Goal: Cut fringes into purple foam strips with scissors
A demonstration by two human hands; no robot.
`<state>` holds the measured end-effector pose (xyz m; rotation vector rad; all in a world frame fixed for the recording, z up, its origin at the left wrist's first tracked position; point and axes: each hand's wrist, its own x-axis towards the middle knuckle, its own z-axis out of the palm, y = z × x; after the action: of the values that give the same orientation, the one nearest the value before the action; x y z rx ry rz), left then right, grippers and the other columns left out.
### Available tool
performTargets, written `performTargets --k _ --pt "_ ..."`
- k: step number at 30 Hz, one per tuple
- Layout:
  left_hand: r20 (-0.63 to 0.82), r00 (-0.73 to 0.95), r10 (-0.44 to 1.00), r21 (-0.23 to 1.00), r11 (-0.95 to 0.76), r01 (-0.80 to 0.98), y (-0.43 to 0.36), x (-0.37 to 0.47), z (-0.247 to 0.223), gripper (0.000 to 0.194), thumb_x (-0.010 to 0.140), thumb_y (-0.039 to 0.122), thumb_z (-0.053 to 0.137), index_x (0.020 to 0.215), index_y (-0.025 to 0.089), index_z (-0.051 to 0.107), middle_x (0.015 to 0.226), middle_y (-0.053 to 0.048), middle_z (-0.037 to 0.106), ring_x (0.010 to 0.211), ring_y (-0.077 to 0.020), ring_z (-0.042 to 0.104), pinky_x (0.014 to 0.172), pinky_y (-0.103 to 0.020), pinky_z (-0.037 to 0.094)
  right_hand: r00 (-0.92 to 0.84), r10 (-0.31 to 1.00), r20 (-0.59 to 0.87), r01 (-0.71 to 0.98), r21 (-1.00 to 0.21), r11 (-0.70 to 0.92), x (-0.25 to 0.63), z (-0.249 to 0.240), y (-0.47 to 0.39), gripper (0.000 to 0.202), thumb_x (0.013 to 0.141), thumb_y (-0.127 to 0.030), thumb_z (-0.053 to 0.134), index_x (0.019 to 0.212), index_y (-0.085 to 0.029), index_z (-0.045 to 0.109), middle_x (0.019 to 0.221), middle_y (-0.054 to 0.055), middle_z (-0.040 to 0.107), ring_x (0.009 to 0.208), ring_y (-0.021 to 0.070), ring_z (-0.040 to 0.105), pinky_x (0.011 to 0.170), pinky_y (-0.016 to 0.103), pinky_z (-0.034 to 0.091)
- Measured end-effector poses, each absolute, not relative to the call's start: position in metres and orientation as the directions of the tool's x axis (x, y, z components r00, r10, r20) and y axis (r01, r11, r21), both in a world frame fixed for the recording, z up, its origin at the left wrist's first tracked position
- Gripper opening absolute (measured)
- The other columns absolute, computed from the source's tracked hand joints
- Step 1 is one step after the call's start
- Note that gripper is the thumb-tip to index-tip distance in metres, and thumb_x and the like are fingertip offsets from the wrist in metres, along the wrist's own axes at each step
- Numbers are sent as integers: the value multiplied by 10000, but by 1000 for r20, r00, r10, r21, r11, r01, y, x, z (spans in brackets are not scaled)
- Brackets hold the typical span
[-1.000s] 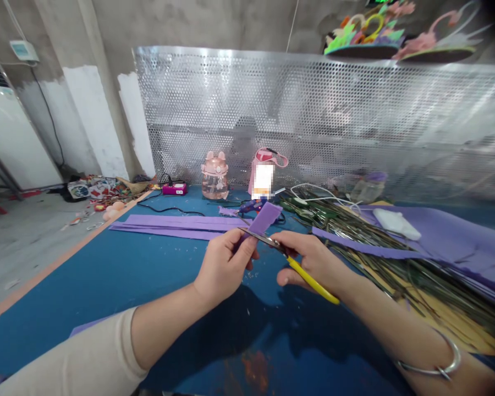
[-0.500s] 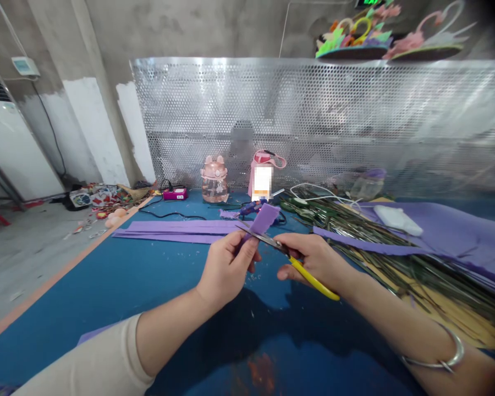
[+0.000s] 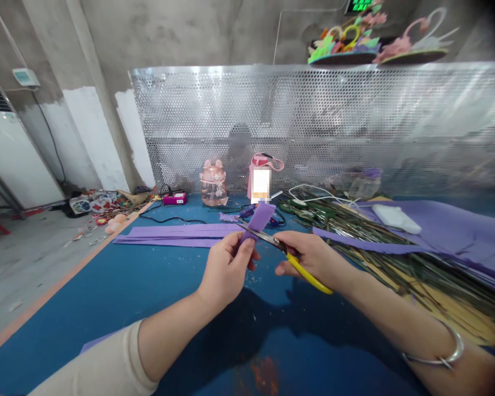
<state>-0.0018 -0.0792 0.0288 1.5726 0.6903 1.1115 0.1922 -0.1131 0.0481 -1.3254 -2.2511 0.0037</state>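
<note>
- Change vs half a second ago: almost none. Camera view has tilted a bit; grips look the same.
- Left hand (image 3: 225, 272): closed, pinching folded purple strip (image 3: 262, 216) above the worktop (image 3: 165, 280), free end up.
- Right hand (image 3: 317, 256): gripping yellow-handled scissors (image 3: 309, 274), blades across the strip right by the left fingertips.
- No loose offcut visible at the blades, so I'd judge the cut unfinished. Blade bite depth: can't tell.
- Edges: peach worktop edge (image 3: 66, 278) well off to the left; perforated panel (image 3: 190, 121) closes the back.
- Tight side: right, stem pile (image 3: 325, 223) near right hand. Bottles and flat purple strips (image 3: 169, 234) sit beyond the hands.
- Open room: blue surface left and nearer the body.
</note>
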Motion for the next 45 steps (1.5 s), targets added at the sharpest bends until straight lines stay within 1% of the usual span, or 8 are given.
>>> performTargets --k 4,7,14,19,24,33,40,45 --pt "345 341 874 938 -318 -135 -77 -2 26 208 866 355 486 807 164 543 638 17 564 503 -67 500 488 -188 386 -425 783 453 801 -214 559 192 49 -112 649 687 -749 507 990 -175 502 853 71 541 718 202 527 645 311 454" --pt "360 330 873 932 -326 -155 -76 -2 25 193 866 342 490 886 166 566 647 17 569 509 -69 504 505 -192 405 -446 786 428 803 -197 563 191 49 -112 625 662 -708 589 974 -173 508 861 74 548 743 219 535 678 342 460" --pt "374 371 850 928 -340 -155 -75 -1 22 192 862 333 504 876 159 583 679 3 587 532 -74 520 524 -199 422 -434 804 407 801 -234 551 187 51 -114 597 642 -616 690 1013 -177 529 868 61 558 759 215 537 686 329 450" --pt "379 400 835 925 -342 -164 -76 -2 22 189 862 334 506 849 159 575 687 4 581 537 -71 512 524 -196 415 -419 801 427 791 -261 553 186 52 -116 558 678 -665 618 931 -175 534 809 41 549 696 186 527 638 293 437" --pt "368 418 831 930 -325 -172 -78 -2 23 209 865 351 500 817 157 563 691 3 581 535 -72 507 525 -201 408 -401 815 418 783 -306 542 187 50 -117 489 735 -632 588 910 -177 549 779 29 559 667 166 510 590 254 409" --pt "348 408 844 937 -314 -150 -77 -1 24 230 857 369 507 772 158 543 682 6 590 520 -65 506 487 -186 376 -394 804 445 801 -263 538 190 52 -118 497 751 -633 564 872 -153 595 681 14 553 577 142 467 521 228 366" --pt "342 418 842 940 -309 -147 -78 -2 26 242 860 374 498 754 159 535 678 8 581 518 -67 503 485 -188 367 -386 821 420 817 -259 516 189 53 -118 370 772 -541 611 741 -184 522 642 -16 514 553 120 427 489 211 322" --pt "320 425 847 947 -289 -138 -78 -2 27 249 857 388 495 773 158 544 686 -1 589 534 -74 507 495 -191 366 -369 827 424 827 -257 501 190 55 -118 354 789 -532 594 741 -191 514 620 -20 494 535 117 402 477 211 314"
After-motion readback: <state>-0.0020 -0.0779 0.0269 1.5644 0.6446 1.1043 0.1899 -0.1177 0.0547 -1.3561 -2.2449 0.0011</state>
